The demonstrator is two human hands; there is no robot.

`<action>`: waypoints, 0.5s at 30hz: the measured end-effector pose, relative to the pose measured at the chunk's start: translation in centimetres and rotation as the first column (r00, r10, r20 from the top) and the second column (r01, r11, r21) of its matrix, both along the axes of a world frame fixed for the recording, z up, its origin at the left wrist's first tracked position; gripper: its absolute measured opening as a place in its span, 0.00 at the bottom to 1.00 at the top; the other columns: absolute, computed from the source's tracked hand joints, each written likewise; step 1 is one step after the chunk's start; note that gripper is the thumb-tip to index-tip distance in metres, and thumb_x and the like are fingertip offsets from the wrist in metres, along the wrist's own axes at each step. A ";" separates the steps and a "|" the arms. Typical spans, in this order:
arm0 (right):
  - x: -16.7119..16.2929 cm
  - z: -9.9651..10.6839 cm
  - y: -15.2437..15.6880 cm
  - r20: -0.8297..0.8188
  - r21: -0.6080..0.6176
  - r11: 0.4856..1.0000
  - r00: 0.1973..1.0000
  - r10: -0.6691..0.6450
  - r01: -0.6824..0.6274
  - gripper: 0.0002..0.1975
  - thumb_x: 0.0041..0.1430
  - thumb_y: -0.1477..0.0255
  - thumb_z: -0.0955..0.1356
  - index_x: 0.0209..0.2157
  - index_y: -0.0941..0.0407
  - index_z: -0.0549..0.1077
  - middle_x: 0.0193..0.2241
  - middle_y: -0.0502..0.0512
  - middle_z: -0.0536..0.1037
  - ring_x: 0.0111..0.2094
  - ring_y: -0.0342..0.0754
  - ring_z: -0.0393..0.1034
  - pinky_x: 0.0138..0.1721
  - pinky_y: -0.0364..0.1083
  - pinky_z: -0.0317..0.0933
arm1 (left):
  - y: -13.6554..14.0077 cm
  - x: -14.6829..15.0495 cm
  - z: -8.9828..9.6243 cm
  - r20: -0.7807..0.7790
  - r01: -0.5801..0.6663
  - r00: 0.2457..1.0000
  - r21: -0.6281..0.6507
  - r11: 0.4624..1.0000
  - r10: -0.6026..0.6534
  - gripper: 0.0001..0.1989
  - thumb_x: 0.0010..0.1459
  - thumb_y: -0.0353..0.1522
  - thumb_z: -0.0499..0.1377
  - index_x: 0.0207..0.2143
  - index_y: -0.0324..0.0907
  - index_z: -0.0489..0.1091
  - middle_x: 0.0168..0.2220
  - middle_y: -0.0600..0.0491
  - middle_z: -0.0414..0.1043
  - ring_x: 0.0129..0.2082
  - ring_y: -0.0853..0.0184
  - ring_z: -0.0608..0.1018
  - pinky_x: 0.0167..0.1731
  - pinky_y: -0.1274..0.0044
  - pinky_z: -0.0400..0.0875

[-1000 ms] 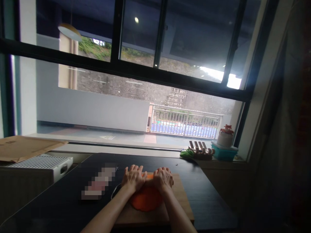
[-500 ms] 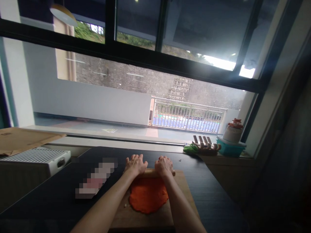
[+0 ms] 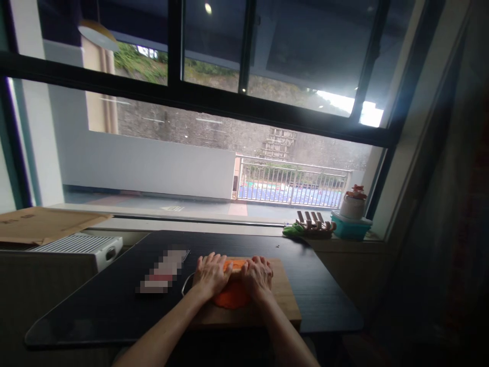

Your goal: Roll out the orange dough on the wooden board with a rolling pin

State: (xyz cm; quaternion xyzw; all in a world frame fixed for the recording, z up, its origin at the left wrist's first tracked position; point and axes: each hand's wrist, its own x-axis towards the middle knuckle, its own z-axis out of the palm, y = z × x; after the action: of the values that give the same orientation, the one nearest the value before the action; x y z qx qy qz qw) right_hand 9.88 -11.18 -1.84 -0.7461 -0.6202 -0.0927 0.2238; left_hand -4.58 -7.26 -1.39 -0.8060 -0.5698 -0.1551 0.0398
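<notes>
A flat sheet of orange dough lies on a wooden board. Across it runs a wooden rolling pin, mostly covered by my hands. My left hand presses on the pin's left part, fingers pointing forward over it. On the right part rests my right hand, its fingers bent over the wood. Between the hands, dough shows on both the far and near sides of the pin. The pin's ends are hidden.
The board is on a dark table. A blurred-out flat object lies to the left. On the sill at right are a green cloth-like item, a brown slatted rack and a teal box. A white heater stands at left.
Both hands have drawn the rolling pin back toward me from the far edge of the dough, so dough now shows beyond it. My view has shifted, and more of the table's near edge shows.
</notes>
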 end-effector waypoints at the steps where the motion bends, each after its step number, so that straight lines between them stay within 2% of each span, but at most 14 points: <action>1: 0.0 0.0 0.0 0.003 -0.001 1.000 1.000 0.000 0.000 0.17 0.63 0.68 0.57 0.34 0.53 0.77 0.40 0.55 0.76 0.46 0.51 0.65 0.48 0.49 0.51 | -0.1 0.0 0.0 0.002 0.002 1.000 -0.001 1.000 -0.002 0.24 0.62 0.43 0.42 0.54 0.44 0.66 0.57 0.46 0.66 0.60 0.55 0.62 0.59 0.56 0.48; 6: 0.1 0.5 1.3 -0.010 -0.038 0.999 1.000 -0.012 0.012 0.15 0.61 0.69 0.59 0.35 0.54 0.76 0.39 0.56 0.76 0.46 0.52 0.65 0.49 0.49 0.51 | 1.4 0.4 -0.3 0.017 -0.035 0.999 -0.018 0.999 0.036 0.23 0.61 0.42 0.44 0.52 0.45 0.68 0.55 0.47 0.69 0.60 0.54 0.62 0.58 0.55 0.47; 11: 0.4 1.3 3.9 -0.055 -0.084 0.996 0.998 -0.015 0.011 0.15 0.61 0.68 0.59 0.41 0.53 0.75 0.43 0.56 0.76 0.47 0.52 0.65 0.48 0.49 0.52 | 4.8 0.9 -0.5 0.033 -0.072 0.997 -0.066 0.995 0.074 0.25 0.59 0.43 0.44 0.52 0.43 0.67 0.55 0.46 0.68 0.58 0.53 0.63 0.56 0.52 0.49; 15: 0.8 1.7 6.7 -0.068 -0.139 0.990 0.998 0.000 -0.009 0.16 0.60 0.67 0.59 0.42 0.54 0.75 0.44 0.58 0.75 0.48 0.53 0.65 0.47 0.49 0.54 | 7.5 1.1 -0.2 0.047 -0.096 0.994 -0.087 0.992 0.100 0.25 0.57 0.43 0.45 0.51 0.41 0.67 0.54 0.42 0.68 0.57 0.53 0.65 0.54 0.54 0.54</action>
State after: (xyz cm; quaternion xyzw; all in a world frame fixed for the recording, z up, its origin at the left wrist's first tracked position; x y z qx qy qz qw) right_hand 10.69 -4.51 -0.18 -0.7612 -0.6189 -0.0234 0.1925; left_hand -3.44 0.23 -1.59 -0.7738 -0.6156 -0.1493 -0.0016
